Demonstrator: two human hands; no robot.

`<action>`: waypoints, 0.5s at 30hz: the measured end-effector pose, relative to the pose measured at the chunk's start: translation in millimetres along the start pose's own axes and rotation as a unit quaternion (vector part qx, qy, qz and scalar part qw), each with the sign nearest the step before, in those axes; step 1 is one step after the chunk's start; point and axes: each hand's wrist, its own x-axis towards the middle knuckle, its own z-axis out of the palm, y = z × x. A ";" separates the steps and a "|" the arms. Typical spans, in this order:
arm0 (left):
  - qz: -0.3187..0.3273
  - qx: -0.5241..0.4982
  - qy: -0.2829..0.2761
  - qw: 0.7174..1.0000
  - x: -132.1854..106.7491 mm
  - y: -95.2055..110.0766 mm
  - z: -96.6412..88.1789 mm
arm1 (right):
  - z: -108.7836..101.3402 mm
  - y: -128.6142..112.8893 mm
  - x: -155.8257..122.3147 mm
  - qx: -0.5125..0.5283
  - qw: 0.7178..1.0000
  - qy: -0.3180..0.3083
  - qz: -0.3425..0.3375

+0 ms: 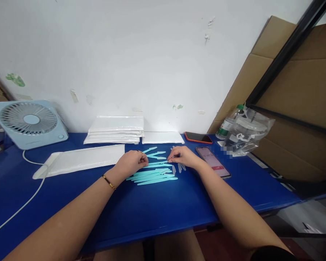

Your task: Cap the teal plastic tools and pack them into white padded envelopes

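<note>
Several thin turquoise plastic sticks (152,175) lie in a loose pile on the blue table (157,206), with a few more scattered just behind. My left hand (132,162) rests on the left end of the pile, fingers curled into a pinch on a stick. My right hand (182,156) is at the right end, fingertips pinched on the tip of a stick (159,163). Both hands seem to grip the same stick. A few small clear pieces (179,168) lie under my right hand.
A flat white pouch (81,159) lies left of the hands, a stack of white pouches (115,129) behind. A blue fan (28,123) with white cable stands far left. Two phones (213,161) (198,137), a bottle and plastic bag (244,132), cardboard at right.
</note>
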 end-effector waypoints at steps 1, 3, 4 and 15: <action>-0.003 -0.003 -0.001 1.000 0.5 -0.2 0.4 | 4.0 -1.3 2.0 -0.001 1.000 0.006 -0.002; -0.009 -0.006 -0.002 1.000 1.6 -0.6 1.5 | 11.4 -4.4 6.2 -0.014 1.000 0.015 -0.012; -0.011 -0.006 -0.003 1.000 2.0 -0.7 1.9 | 13.7 -6.1 8.0 -0.024 0.999 0.016 -0.020; 0.059 0.018 0.004 0.998 -2.9 4.7 2.1 | -23.2 -19.7 -13.8 0.005 0.992 -0.123 -0.036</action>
